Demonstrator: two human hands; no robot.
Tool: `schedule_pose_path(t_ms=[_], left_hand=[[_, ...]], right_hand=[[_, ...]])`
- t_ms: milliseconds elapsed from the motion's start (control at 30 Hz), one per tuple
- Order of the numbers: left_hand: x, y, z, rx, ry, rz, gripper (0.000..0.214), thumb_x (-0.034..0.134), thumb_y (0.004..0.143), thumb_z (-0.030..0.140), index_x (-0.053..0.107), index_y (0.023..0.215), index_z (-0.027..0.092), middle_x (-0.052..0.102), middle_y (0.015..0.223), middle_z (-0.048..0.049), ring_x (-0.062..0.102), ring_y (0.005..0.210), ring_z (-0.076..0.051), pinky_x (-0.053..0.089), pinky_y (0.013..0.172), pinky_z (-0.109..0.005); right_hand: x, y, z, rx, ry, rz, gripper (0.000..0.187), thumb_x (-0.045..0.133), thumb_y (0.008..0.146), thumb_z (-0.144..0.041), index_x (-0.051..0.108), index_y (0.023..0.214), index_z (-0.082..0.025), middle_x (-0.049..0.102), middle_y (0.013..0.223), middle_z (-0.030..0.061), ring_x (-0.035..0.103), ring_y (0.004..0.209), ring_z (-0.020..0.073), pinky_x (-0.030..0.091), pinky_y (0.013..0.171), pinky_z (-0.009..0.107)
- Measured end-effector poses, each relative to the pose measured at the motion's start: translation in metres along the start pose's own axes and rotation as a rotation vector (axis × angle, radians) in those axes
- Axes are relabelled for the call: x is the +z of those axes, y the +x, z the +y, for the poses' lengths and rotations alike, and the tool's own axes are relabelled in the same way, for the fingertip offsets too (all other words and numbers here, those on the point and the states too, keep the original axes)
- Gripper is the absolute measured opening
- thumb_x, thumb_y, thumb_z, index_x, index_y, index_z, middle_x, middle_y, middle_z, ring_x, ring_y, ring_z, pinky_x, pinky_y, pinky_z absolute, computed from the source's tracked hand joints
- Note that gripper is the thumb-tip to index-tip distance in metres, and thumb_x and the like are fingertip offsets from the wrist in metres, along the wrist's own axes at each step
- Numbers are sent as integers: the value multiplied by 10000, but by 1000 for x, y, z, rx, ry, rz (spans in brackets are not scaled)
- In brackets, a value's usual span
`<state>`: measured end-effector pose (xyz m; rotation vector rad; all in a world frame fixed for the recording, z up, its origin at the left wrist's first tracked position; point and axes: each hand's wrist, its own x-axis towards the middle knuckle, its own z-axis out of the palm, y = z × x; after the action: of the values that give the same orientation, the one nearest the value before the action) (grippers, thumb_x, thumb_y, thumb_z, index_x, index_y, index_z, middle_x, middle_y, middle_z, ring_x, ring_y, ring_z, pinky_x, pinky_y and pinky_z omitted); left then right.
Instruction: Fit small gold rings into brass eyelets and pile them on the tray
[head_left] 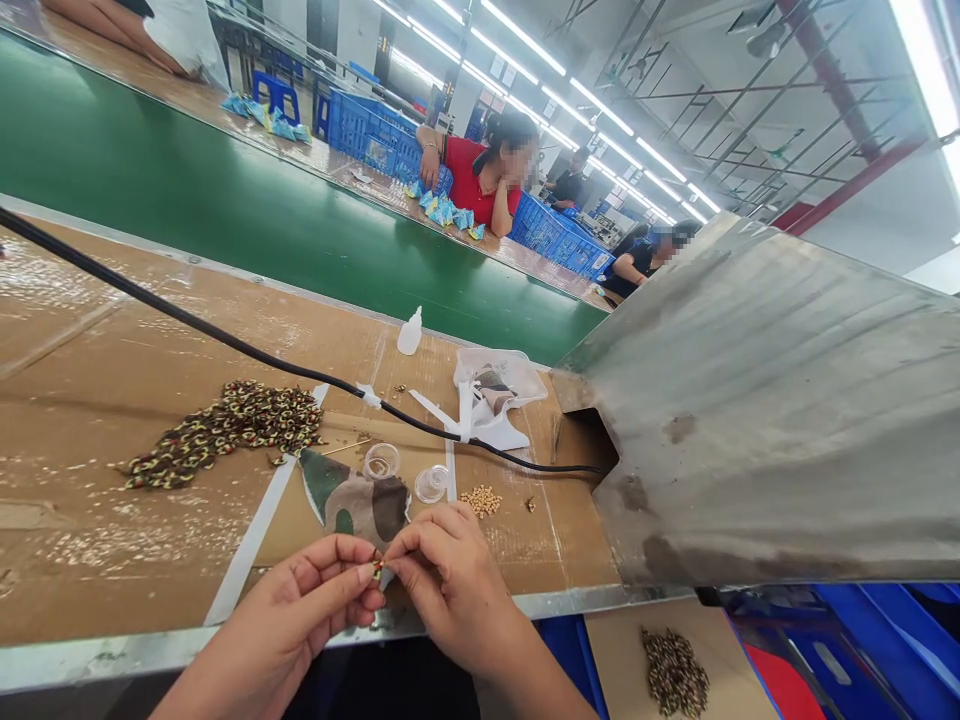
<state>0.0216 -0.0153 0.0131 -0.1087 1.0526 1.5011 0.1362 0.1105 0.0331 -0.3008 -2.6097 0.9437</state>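
My left hand [319, 600] is closed in a pinch on a small dark, yellow and red patterned piece [377, 570] just past the table's front edge. Against it, my right hand [454, 575] has thumb and forefinger pressed together; what lies between those fingertips is too small to make out. Behind both hands lies a camouflage cloth piece [360, 497]. Two small clear cups [381, 461] stand beside it, near a scatter of small tan beads [481, 501]. To the left, a heap of similar patterned pieces [240, 425] covers part of the cardboard.
A black cable [247, 347] crosses above the cardboard-covered table. Farther back are a white squeeze bottle [410, 332], a clear tray [517, 372] and a green conveyor belt [285, 230]. A metal housing [750, 420] blocks the right side. Co-workers sit across the belt.
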Motion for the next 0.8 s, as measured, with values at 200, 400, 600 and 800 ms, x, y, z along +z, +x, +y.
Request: schedule_pose_path(t_ms=[200,400,600,800], left_hand=[[-1,-1,-1,1,13,-7,420,850,527,347,615,809,142,596,769,-6,567,695,-114,480,690,-229],[-1,0,-1,16,3,-17,412,842,544,349,619,823,143,600,778,-11,571,703,-118,488,704,-233],[-2,-1,-1,-6,-11,-9,397,851,531,322,615,792,137,602,742,-8,572,678,-112,492,671,-215],[0,0,-1,15,-80,42,385,874,471,251,646,755,125,613,738,-11,591,663,-121,522,645,-214]], right_hand=[[-1,-1,1,-18,-4,8,82,509,893,-180,585,863,-182,570,840,-21,492,857,55,302,862,230],[4,-4,1,18,14,34,65,517,890,-193,580,871,-198,567,865,-35,477,870,54,314,844,217],[11,-7,-1,62,54,65,74,519,879,-173,589,873,-196,563,853,-25,481,866,56,341,796,198],[16,-12,0,6,25,160,163,525,876,-157,632,973,-232,579,871,-16,495,855,52,383,796,194]])
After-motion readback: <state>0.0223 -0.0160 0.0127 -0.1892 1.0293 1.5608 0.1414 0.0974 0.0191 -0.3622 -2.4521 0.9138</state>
